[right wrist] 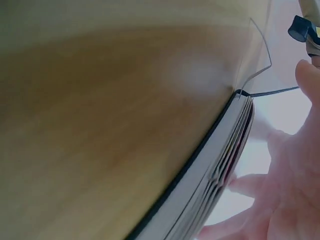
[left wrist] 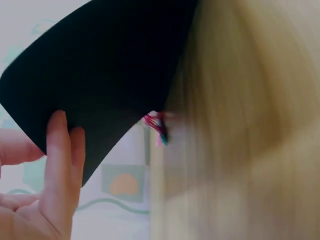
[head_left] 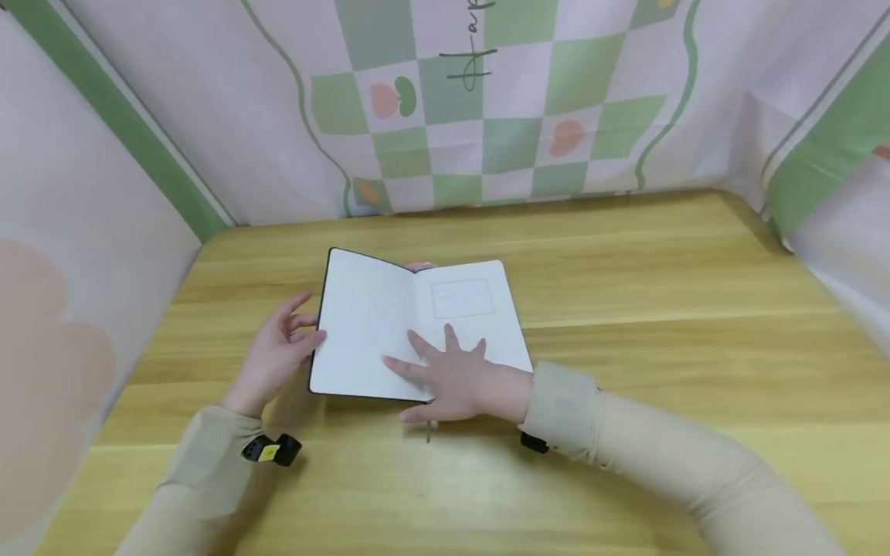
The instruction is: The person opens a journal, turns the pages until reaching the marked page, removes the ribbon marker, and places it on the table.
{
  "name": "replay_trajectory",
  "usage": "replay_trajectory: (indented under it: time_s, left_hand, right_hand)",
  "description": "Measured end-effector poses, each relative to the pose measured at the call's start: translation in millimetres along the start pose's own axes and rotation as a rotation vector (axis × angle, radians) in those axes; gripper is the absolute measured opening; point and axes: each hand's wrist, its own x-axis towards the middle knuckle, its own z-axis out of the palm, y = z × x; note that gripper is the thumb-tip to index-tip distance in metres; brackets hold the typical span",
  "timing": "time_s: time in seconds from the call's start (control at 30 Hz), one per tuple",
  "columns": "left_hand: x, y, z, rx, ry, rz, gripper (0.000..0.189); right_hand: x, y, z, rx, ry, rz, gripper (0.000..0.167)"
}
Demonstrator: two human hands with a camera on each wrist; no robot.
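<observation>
Open notebook (head_left: 396, 316) on the tabletop (head_left: 626, 293)

The notebook lay open between the two hands. The left hand (head_left: 267, 351) grasped the outer edge of its dark cover (left wrist: 110, 65), thumb on the inside, and that side tilted up. The right hand (head_left: 459, 380), unclenched, spread its fingers over the lower middle.

Inside the notebook, a printed box (head_left: 462, 299) sat on the right page (head_left: 511, 340), beyond the right hand's fingertips; its lettering was too faint to read. The right hand hid the lower fold. A ribbon (head_left: 428, 432) poked out just beside its thumb. Past the hands, coloured threads (left wrist: 157, 127) were partly hidden behind the notebook.
</observation>
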Motion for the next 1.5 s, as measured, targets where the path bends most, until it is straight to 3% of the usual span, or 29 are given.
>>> replay_trajectory:
  time_s: [0.2,0.37,0.57,0.67,0.8,1.0,1.27,1.5]
  left_hand:
    - [1.2,-15.8,-6.5,0.130,-0.017,-0.100,0.068]
    - [3.2,-25.4,-7.5,0.152,-0.031,-0.138,0.064]
    - [5.8,-22.3,-6.0,0.161,-0.039,-0.134,0.063]
    - [6.2,-19.7,-4.8,0.157,-0.037,-0.137,0.063]
    - [5.0,-18.2,-3.1,0.139,-0.030,-0.145,0.063]
    - [4.7,-18.0,-0.2,0.129,-0.021,-0.129,0.062]
    - [6.2,-17.8,1.9,0.114,-0.027,-0.124,0.062]
    - [8.1,-17.7,1.8,0.120,-0.027,-0.117,0.062]
  right_hand:
    - [4.4,-3,4,-0.018,-0.013,-0.034,0.075]
    - [5.5,-2,1,-0.025,-0.025,-0.046,0.072]
    - [2.1,21,-18,0.196,-0.014,-0.087,0.073]
    - [8.1,43,-26,0.220,0.039,-0.091,0.082]
    - [18.9,72,-33,0.192,0.101,-0.028,0.087]
    - [32.1,99,-43,0.200,0.143,-0.002,0.081]
    - [44.6,116,-52,0.178,0.123,0.044,0.087]
    - [50.9,120,-61,0.055,0.113,0.152,0.099]
